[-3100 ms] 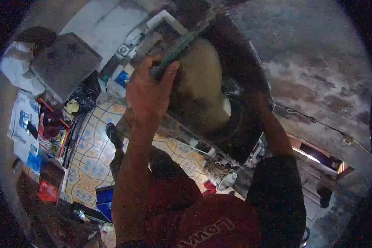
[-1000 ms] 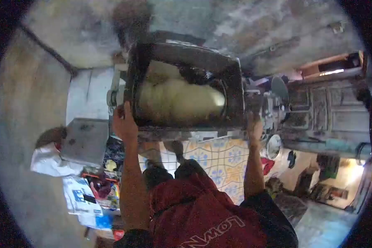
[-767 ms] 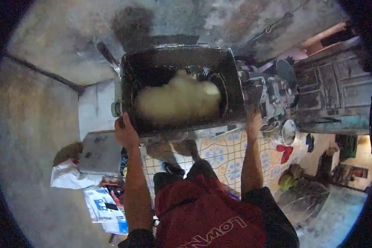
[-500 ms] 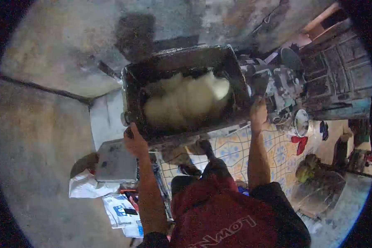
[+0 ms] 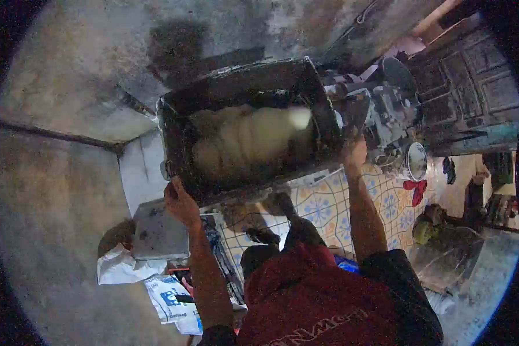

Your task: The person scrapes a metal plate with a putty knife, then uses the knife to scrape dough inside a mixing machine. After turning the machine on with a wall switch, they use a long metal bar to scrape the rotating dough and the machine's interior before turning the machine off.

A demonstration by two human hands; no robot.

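Dough point(image 5: 251, 141), pale and soft, fills the dark metal trough point(image 5: 179, 144) between your hands. Your left hand point(image 5: 180, 202) grips its near-left corner, your right hand point(image 5: 354, 154) its right rim. Expect it heavy and stiff-walled; hold the rims.

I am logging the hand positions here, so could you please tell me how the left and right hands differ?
The left hand sits lower, at the near left corner of the dark rectangular metal trough; the right hand sits higher, at its right end beside the grey machine parts. Both rest on the trough's edge, arms bare.
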